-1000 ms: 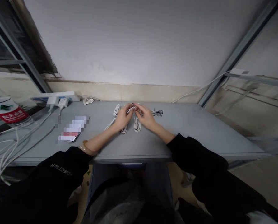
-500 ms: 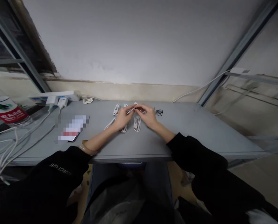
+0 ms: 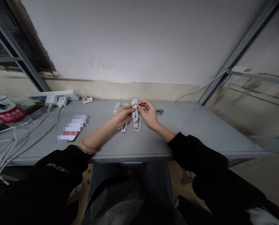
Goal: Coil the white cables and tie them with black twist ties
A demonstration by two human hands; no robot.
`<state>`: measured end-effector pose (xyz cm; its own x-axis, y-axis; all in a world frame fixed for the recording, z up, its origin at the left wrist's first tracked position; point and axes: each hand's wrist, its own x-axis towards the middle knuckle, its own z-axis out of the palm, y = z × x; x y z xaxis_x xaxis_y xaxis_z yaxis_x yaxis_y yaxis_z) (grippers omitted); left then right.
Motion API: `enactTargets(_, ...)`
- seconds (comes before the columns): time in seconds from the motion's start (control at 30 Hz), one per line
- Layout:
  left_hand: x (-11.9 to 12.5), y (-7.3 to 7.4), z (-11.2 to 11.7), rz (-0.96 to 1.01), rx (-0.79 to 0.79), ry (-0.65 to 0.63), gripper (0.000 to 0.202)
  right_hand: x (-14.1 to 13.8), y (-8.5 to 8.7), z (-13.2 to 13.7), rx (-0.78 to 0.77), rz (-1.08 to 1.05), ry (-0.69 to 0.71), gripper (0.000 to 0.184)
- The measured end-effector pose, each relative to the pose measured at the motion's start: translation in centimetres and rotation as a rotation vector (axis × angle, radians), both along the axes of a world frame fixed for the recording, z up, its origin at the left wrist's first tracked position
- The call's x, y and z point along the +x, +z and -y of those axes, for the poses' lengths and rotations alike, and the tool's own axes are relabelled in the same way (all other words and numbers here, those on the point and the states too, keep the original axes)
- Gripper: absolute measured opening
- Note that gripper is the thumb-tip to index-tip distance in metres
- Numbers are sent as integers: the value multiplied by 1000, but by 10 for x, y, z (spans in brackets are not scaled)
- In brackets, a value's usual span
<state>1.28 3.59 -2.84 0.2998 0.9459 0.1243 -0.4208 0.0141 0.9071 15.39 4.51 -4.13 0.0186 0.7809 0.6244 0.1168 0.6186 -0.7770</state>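
Both hands meet over the middle of a grey table (image 3: pixel 188 131). My left hand (image 3: pixel 122 113) pinches a coiled white cable (image 3: pixel 134 109) and holds it upright, just off the surface. My right hand (image 3: pixel 149 113) grips the same coil from the right side, fingers curled at a dark tie around its middle. More bundled white cables lie flat below and beside the hands: one (image 3: pixel 137 124) under the held coil, one (image 3: pixel 124 127) near my left wrist, one (image 3: pixel 116 108) further back.
A small heap of black twist ties (image 3: pixel 159 111) lies right of my right hand. A phone (image 3: pixel 70 128), a white power strip (image 3: pixel 52 96) with chargers and loose white leads occupy the left. A labelled water bottle (image 3: pixel 3 111) stands far left. The wall is close behind.
The cable stretched between my fingers has become a coil held upright. My left forearm has lifted slightly off the table; both hands stay in the same spot.
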Motion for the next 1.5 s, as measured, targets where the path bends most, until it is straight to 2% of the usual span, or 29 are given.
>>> enactTargets(0.2,-2,-1,4,-92,121,145,11,1,4,0,-135,-122,59,13)
enactTargets(0.43,-3,3,10,-280,353,328,15,3,4,-1,-149,-176,86,23)
enactTargets(0.53,-3,2,10,-325,417,389,26,3,5,-2,-185,-201,104,27)
enactTargets(0.73,-4,0,10,-407,432,352,46,3,5,-6,-286,-300,175,33)
enactTargets(1.03,-6,1,10,-352,453,369,26,6,5,-8,-395,-366,218,22)
enactTargets(1.27,-8,6,14,-346,460,367,29,6,6,-8,-469,-345,281,14)
enactTargets(1.43,-6,6,17,-332,475,374,24,8,6,-6,-485,-265,307,13)
enactTargets(1.5,-5,4,17,-300,463,357,38,8,5,-7,-507,-256,331,13)
